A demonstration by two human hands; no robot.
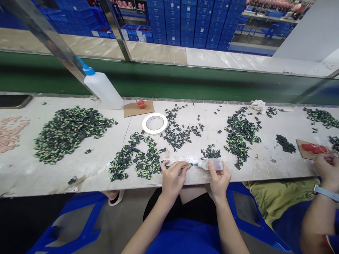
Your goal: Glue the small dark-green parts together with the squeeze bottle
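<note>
View: head cam, looking down at the bench (79,176).
L hand (173,176): at the near bench edge, thumb + fingers pinched narrow on a small part (190,164). Part is dark w/ green, mostly hidden by the fingertips.
R hand (218,179): wrapped round a squeeze bottle (214,164) lying nearly flat. Blue nozzle points left at the part; touching or just short, can't tell.
Part handling: judged v. light, stiff, tiny, easy to flick away. Pinch by the sides, leave the end facing the nozzle bare.
Bottle handling: judged light, soft clear walls that give under pressure. Hold mid-body, gentle grip.
Near pile (137,158): same dark/green parts, just left of the L hand.
Small heap (210,152): just behind the bottle.
Big pile (69,132): far left, well apart.
Centre scatter (177,134): loose parts, behind the hands.
Right pile (239,135): runs back from near the R hand.
Tape roll (155,123): white, lying flat behind the near pile.
Big bottle (102,89): white w/ blue cap, tilted by a metal post, well apart.
Cardboard scrap (132,109): carries a red cap (141,103).
Pink pile (10,132): at the left edge.
Co-worker's hand (328,168): at the right edge, strap on the wrist, beside cardboard w/ red blob (314,148). Well apart from the person's own hands.
In the way: near pile crowds the L side, heap sits close behind the bottle. Bench edge is right under both hands, so I judge a dropped part could go over it.
</note>
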